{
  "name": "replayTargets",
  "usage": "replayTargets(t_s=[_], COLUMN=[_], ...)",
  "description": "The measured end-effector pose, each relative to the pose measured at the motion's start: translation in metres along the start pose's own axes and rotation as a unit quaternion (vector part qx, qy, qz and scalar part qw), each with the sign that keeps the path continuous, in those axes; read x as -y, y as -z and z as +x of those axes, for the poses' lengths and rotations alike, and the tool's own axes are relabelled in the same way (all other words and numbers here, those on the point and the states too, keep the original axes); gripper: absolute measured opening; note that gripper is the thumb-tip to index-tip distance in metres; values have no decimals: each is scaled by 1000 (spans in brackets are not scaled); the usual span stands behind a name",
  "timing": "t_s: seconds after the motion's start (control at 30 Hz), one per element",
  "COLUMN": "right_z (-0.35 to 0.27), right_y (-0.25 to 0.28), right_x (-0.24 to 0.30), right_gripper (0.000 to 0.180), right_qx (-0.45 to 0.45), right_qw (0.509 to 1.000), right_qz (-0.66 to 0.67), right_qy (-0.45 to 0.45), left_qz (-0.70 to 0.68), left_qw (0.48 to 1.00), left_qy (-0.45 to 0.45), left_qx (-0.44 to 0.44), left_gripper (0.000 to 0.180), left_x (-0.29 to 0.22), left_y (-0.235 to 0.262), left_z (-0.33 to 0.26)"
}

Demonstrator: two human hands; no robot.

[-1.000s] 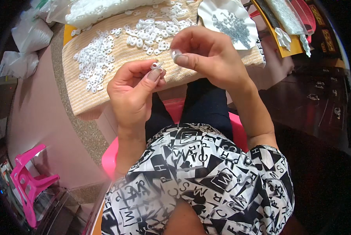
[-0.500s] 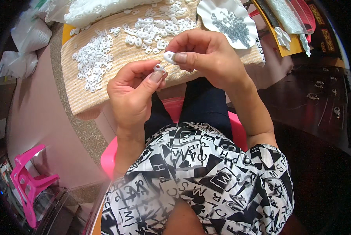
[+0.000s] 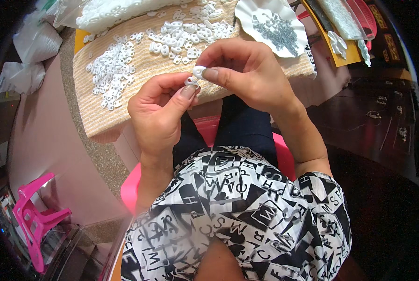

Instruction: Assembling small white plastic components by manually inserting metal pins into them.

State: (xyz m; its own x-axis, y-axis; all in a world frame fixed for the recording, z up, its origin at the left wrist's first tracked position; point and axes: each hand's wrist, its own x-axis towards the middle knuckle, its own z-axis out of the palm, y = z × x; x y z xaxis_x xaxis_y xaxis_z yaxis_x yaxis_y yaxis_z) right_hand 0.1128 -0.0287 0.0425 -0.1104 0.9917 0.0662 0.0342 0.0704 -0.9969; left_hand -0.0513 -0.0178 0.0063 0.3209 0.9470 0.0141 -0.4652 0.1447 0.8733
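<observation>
My left hand pinches a small white plastic piece with a hole between thumb and forefinger. In my right hand is a white oval plastic piece, gripped by thumb and fingertips. The two pieces are very close, the oval one just above the other; whether they touch I cannot tell. Beyond my hands lie a pile of small flat white pieces on the left and a pile of white oval pieces in the middle. A white wavy-edged dish with small grey metal parts stands at the right.
A striped beige cloth covers the table. At the back is a clear bag of white pieces. Clear plastic bags sit at the far left, a yellow board with another bag at the right. A pink stool stands lower left.
My right hand has moved slightly down and left, bringing the oval piece closer to the piece in my left hand. My left hand has hardly moved.
</observation>
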Motion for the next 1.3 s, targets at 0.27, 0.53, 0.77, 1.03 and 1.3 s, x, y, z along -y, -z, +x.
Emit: replayTargets(t_s=[0.27,0.53,0.77,1.03,1.3], right_z=[-2,-3,-2,-3,-2], right_y=[-8,-12,-10,-11,-6], right_x=[-1,-10,1,-3,0], right_gripper=[8,8,11,10,12], right_qx=[-22,-54,-50,-63,-10], right_qw=[1000,998,998,997,991], right_qz=[-6,11,19,33,79], right_qy=[4,1,-36,-19,-110], left_qz=[40,53,57,36,6], left_qw=[999,998,998,999,1000], left_qy=[-16,-34,-35,-33,-4], left_qx=[-14,-20,-8,-16,6], left_gripper=[17,14,13,13,22], left_x=[0,-1,-3,-1,-6], left_y=[-1,-2,1,1,0], left_z=[-2,-3,-2,-3,0])
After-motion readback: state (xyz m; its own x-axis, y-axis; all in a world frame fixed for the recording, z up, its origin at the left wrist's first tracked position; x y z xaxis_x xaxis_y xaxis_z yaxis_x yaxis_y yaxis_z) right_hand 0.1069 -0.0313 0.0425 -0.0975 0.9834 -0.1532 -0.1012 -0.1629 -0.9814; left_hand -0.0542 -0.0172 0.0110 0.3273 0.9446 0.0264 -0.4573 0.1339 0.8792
